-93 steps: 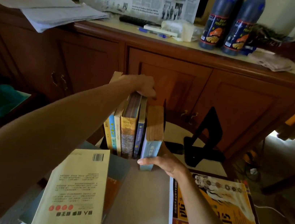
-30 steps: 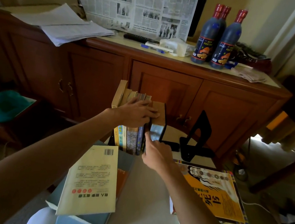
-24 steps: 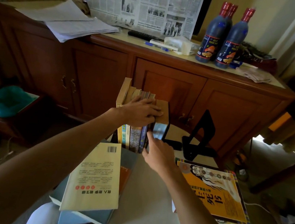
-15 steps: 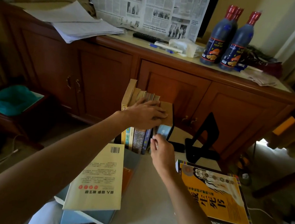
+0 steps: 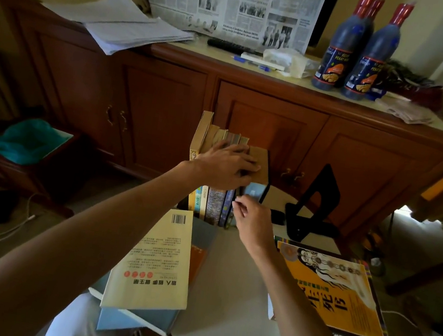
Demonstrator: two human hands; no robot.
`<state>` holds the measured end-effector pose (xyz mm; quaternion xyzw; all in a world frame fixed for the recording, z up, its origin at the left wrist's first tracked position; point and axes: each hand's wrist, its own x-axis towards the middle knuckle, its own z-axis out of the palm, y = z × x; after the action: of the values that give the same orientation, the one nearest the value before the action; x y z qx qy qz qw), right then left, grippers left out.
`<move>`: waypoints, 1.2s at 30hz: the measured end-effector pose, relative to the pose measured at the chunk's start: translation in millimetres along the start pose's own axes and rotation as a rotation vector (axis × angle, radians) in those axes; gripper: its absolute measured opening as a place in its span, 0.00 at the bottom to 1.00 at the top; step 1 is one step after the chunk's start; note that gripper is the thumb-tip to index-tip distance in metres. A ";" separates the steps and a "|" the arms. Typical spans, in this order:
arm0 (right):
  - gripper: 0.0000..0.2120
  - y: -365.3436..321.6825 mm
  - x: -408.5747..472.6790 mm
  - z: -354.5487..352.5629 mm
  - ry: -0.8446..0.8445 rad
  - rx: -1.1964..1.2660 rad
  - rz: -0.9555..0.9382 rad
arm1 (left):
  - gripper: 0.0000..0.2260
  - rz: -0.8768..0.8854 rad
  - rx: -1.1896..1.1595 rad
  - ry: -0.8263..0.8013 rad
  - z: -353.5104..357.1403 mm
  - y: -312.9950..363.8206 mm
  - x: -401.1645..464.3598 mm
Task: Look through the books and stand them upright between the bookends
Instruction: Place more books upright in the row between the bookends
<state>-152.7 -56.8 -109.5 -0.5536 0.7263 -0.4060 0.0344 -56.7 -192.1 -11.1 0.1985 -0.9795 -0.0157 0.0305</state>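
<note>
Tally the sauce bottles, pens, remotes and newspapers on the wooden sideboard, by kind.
Sauce bottles: 3
Blue pen: 1
Black remote: 1
Newspaper: 1
Total: 6

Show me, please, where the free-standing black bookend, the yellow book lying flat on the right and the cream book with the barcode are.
Black bookend [image 5: 321,190]: head view, on its upright plate.
Yellow book [image 5: 339,292]: head view, mid-cover.
Cream book [image 5: 156,261]: head view, middle of its back cover.
</note>
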 end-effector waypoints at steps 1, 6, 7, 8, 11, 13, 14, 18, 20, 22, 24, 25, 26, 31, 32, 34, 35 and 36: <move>0.05 0.8 -0.4 -1.3 -0.014 0.020 -0.004 | 0.22 0.002 0.006 0.000 -0.1 -0.2 0.3; 0.11 4.4 -4.6 -6.5 -0.057 0.078 0.059 | 0.23 0.006 0.015 0.006 0.8 0.6 -0.4; 0.11 6.6 -8.1 -4.8 -0.046 0.075 0.076 | 0.23 0.006 0.013 0.008 0.8 0.6 -0.5; 0.09 11.2 -12.0 -0.8 -0.038 0.086 0.102 | 0.23 0.006 0.014 0.011 0.6 0.6 -0.9; 0.09 23.7 -24.8 12.9 -0.064 0.146 0.250 | 0.24 0.008 0.028 0.025 -0.2 0.0 -1.9; 0.09 29.8 -31.6 20.7 -0.089 0.151 0.320 | 0.29 0.022 0.051 0.011 0.9 0.9 -3.8; 0.10 31.5 -34.5 23.6 -0.098 0.142 0.337 | 0.32 0.029 0.072 0.008 1.3 2.0 -5.3; 0.11 33.3 -37.0 30.9 -0.096 0.142 0.396 | 0.30 0.026 0.113 0.104 3.4 7.0 -10.1; 0.10 33.8 -36.0 28.7 -0.023 0.120 0.407 | 0.28 0.053 0.100 0.134 1.5 7.7 -10.8; 0.11 35.4 -36.2 22.9 0.053 0.073 0.417 | 0.27 0.095 0.103 0.137 -0.1 6.4 -9.5; 0.14 38.8 -35.6 16.9 0.090 0.063 0.451 | 0.25 0.154 0.165 0.146 -1.4 6.3 -8.2; 0.16 42.9 -33.9 15.4 0.077 0.084 0.477 | 0.25 0.183 0.205 0.150 -1.8 7.5 -7.5; 0.22 47.1 -30.4 13.8 0.035 0.110 0.501 | 0.24 0.204 0.238 0.150 -2.7 8.9 -7.1; 0.32 59.5 -4.9 9.1 -0.286 0.229 0.491 | 0.23 0.213 0.225 0.168 -4.9 12.8 -8.5; 0.30 60.9 -2.4 9.3 -0.300 0.226 0.466 | 0.23 0.207 0.205 0.174 -4.1 12.8 -8.7; 0.31 62.3 -1.7 11.2 -0.303 0.218 0.438 | 0.24 0.191 0.150 0.165 -2.3 12.5 -10.6; 0.34 62.5 -3.2 12.6 -0.305 0.215 0.431 | 0.26 0.186 0.129 0.161 -0.1 12.6 -12.1; 0.38 63.1 -5.7 14.6 -0.302 0.211 0.425 | 0.29 0.181 0.130 0.160 2.0 12.8 -13.8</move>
<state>-192.2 -56.5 -161.1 -0.4364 0.7664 -0.3761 0.2840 -49.2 -174.8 -13.3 0.1115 -0.9868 0.0668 0.0968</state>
